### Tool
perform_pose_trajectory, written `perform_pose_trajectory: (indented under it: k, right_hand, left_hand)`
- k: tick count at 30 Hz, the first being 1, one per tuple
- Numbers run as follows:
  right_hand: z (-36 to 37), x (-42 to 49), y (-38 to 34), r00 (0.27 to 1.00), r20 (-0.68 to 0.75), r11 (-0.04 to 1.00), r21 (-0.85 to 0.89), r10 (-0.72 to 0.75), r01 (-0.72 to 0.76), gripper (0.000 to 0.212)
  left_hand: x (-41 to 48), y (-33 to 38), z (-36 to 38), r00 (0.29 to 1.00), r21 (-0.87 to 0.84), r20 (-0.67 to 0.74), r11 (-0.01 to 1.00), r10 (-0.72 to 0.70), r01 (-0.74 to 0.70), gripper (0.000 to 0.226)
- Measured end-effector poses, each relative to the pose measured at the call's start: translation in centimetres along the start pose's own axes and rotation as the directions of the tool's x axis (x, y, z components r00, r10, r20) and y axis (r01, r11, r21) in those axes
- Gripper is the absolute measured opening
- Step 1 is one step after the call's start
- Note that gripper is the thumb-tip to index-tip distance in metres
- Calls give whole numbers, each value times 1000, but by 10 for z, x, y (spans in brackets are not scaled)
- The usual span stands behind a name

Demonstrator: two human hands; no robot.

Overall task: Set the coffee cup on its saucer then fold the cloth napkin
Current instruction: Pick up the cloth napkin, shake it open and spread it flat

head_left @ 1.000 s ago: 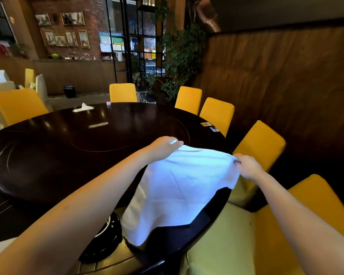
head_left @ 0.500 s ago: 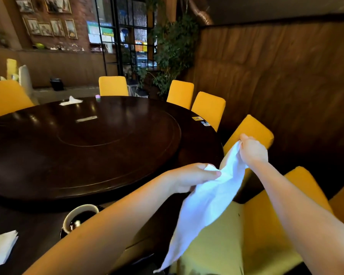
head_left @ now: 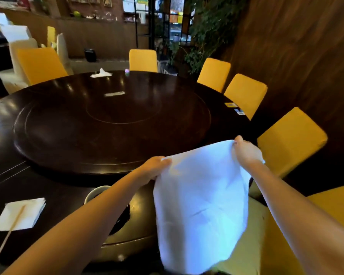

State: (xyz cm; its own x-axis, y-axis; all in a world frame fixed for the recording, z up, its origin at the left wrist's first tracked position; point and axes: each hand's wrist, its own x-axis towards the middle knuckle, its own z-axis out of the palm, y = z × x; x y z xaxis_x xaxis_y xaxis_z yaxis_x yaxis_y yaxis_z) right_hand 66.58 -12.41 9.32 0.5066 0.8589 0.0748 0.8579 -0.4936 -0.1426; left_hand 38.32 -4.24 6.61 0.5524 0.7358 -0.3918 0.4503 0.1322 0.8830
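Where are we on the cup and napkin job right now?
The coffee cup sits on the table behind the left forearm; its saucer is hidden, so that step is unconfirmed. In hand: left hand and right hand hold the white cloth napkin hanging open. Folding remains.

A restaurant dining room: a large round dark banquet worktop (head_left: 68, 108) with a lazy Susan (head_left: 111, 124) lies beyond the fingers (head_left: 164, 162), ringed by yellow-covered chairs (head_left: 290, 139). Farther off stand a brick wall with framed pictures (head_left: 99, 1), a service counter (head_left: 91, 26) and leafy plants (head_left: 209, 26).
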Motion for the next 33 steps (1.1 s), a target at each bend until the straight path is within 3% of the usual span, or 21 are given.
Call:
perform_pose_trajectory:
  k: [1, 9, 16, 19, 21, 22, 24, 26, 29, 31, 33]
  right_hand:
    - [12, 37, -5, 1000, 24, 1000, -14, -5, 5, 19]
    - [30, 54, -26, 986, 62, 951, -260, -157, 168, 21]
    - [73, 156, -50, 955, 70, 852, -435, -289, 290, 18]
    - [87, 189, -61, 958, 27, 844, -467, -285, 264, 24]
    - [94, 198, -77, 968, -78, 894, -405, -239, 188, 27]
    - [104, 199, -88, 960, -143, 932, -309, -242, 189, 24]
    - [127, 184, -122, 930, -190, 944, 41, -314, 327, 21]
    - [158, 148, -159, 867, -88, 832, 246, -491, 496, 34]
    - [189, 106, -167, 747, 148, 758, 226, -648, 612, 49]
    - [200, 118, -137, 747, 93, 753, 101, -658, 650, 49]
    - [198, 142, -104, 796, 93, 800, 20, -598, 599, 49]
  left_hand:
    - [29, -3, -11, 999, 15, -45, 1000, -27, 28, 30]
    - [51, -19, -39, 957, 295, -286, 955, 48, 41, 34]
    - [141, -22, -81, 889, 279, -457, 953, 26, 115, 25]
    - [173, -24, -93, 802, 315, -596, 929, 35, 193, 23]
    - [182, -31, -91, 717, 439, -682, 864, 142, 247, 34]
    - [185, -35, -85, 707, 529, -663, 823, 248, 207, 37]
    - [189, -48, -61, 764, 642, -519, 765, 384, 51, 42]
    - [185, -57, -33, 844, 633, -422, 774, 332, 12, 56]
    - [178, -73, -12, 874, 714, -401, 692, 276, 109, 77]
    - [177, -78, -13, 861, 723, -432, 674, 269, 153, 77]
    - [178, -79, -14, 864, 715, -438, 678, 248, 168, 75]
